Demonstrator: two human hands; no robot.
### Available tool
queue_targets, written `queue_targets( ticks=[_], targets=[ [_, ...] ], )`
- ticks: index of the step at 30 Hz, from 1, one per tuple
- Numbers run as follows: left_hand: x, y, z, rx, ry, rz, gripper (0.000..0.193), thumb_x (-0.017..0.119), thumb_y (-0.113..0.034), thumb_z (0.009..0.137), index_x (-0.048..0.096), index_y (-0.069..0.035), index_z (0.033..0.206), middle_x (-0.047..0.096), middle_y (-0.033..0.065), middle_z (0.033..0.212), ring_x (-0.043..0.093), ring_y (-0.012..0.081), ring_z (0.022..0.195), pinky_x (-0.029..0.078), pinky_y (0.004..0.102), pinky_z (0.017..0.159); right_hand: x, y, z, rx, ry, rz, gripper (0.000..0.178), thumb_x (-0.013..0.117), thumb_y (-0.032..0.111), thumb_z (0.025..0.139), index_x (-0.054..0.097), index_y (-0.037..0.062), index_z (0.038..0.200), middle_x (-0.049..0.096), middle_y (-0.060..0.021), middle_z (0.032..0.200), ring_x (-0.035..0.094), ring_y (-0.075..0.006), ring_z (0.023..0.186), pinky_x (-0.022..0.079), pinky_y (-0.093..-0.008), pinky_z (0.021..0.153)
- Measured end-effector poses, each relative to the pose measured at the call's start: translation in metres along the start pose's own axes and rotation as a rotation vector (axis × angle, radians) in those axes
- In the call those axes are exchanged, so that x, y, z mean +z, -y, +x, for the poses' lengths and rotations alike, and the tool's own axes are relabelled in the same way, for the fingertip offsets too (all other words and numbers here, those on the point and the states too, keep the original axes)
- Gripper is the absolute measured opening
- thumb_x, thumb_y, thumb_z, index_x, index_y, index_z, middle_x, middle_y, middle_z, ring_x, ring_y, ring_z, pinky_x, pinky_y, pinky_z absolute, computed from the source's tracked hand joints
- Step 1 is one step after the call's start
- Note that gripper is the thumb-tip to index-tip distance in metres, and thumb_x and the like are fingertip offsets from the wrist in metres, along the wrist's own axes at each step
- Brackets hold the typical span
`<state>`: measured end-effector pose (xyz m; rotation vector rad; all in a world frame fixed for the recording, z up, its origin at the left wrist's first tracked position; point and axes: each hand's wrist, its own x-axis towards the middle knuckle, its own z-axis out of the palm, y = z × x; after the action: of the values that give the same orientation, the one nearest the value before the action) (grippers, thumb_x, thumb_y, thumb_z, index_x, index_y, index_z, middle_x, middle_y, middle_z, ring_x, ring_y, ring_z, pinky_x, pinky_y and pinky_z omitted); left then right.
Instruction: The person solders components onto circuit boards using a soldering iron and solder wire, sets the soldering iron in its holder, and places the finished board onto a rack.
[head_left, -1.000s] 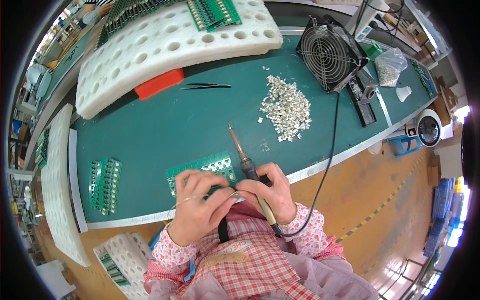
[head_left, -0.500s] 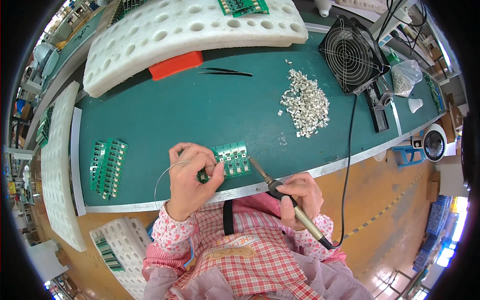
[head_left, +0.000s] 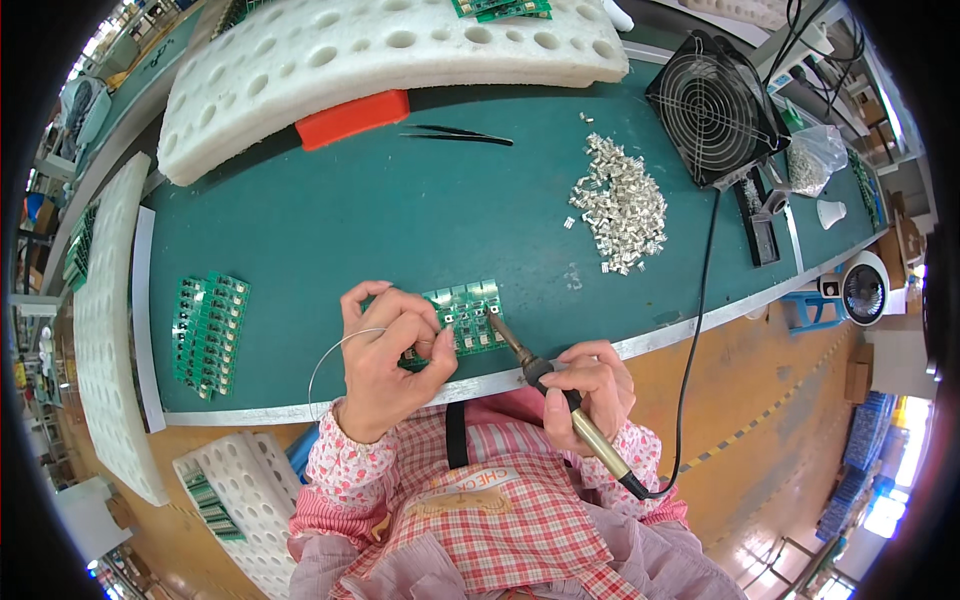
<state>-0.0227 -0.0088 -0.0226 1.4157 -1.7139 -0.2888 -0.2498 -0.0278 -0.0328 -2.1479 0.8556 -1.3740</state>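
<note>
My right hand [head_left: 594,388] grips a soldering iron [head_left: 590,432] like a pen, and its tip meets the right part of a green circuit board panel [head_left: 470,308] near the bench's front edge. Over the left part of that panel, my left hand [head_left: 390,350] is closed with a thin solder wire [head_left: 322,362] pinched in its fingers. The wire loops out behind the hand toward the wrist. Part of the panel lies hidden under the left fingers. Black tweezers [head_left: 458,135] rest farther back on the green bench mat [head_left: 330,220].
Small silvery metal parts [head_left: 622,205] lie heaped to the right, before a black fan [head_left: 703,112]. The iron's cable [head_left: 697,330] runs down beside them. Stacked circuit boards [head_left: 210,335] lie at the left. White foam blocks [head_left: 390,45] and a red box [head_left: 352,120] stand behind.
The soldering iron has moved left, and its tip now reaches the panel instead of standing just beside its right edge. My left hand stays at the panel with the wire.
</note>
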Motion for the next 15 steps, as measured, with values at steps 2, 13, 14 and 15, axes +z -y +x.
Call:
queue_targets(
  ticks=[2, 13, 14, 15],
  targets=[
    [-0.0009, -0.0011, -0.0004, -0.002, 0.004, 0.001, 0.021, 0.07, 0.0, 0.073, 0.052, -0.008, 0.066, 0.06, 0.001, 0.076, 0.06, 0.0164, 0.072, 0.039, 0.0458, 0.095, 0.0012, 0.0003, 0.0012, -0.01, 0.006, -0.007, 0.016, 0.069, 0.002, 0.072, 0.065, 0.0033, 0.087, 0.063, -0.0037, 0.066, 0.059, -0.0188, 0.055, 0.056, -0.0382, 0.072],
    [-0.0001, -0.0005, 0.0003, -0.003, 0.013, 0.012, 0.022, 0.072, -0.001, 0.073, 0.052, -0.008, 0.067, 0.061, 0.0005, 0.076, 0.059, 0.0161, 0.072, 0.038, 0.0457, 0.095, 0.0042, 0.003, 0.0067, -0.029, 0.064, -0.076, 0.019, 0.069, 0.0, 0.068, 0.065, 0.0065, 0.085, 0.063, -0.0029, 0.064, 0.061, -0.018, 0.055, 0.055, -0.0357, 0.07],
    [0.0004, -0.0004, 0.0005, -0.001, 0.009, 0.018, 0.022, 0.072, -0.001, 0.073, 0.052, -0.008, 0.067, 0.061, 0.0004, 0.077, 0.059, 0.0161, 0.072, 0.038, 0.0457, 0.095, 0.0037, 0.0037, 0.0076, -0.027, 0.071, -0.081, 0.019, 0.069, 0.0, 0.068, 0.065, 0.0067, 0.085, 0.063, -0.0029, 0.064, 0.061, -0.018, 0.055, 0.055, -0.0357, 0.07],
    [0.0009, -0.0003, 0.0005, 0.002, 0.004, 0.023, 0.022, 0.072, 0.0, 0.073, 0.052, -0.008, 0.067, 0.061, 0.0004, 0.077, 0.059, 0.0161, 0.072, 0.038, 0.0457, 0.095, 0.0034, 0.0043, 0.0083, -0.024, 0.078, -0.088, 0.019, 0.069, 0.0, 0.068, 0.065, 0.007, 0.085, 0.063, -0.0028, 0.064, 0.062, -0.0179, 0.055, 0.055, -0.0356, 0.07]
  ],
)
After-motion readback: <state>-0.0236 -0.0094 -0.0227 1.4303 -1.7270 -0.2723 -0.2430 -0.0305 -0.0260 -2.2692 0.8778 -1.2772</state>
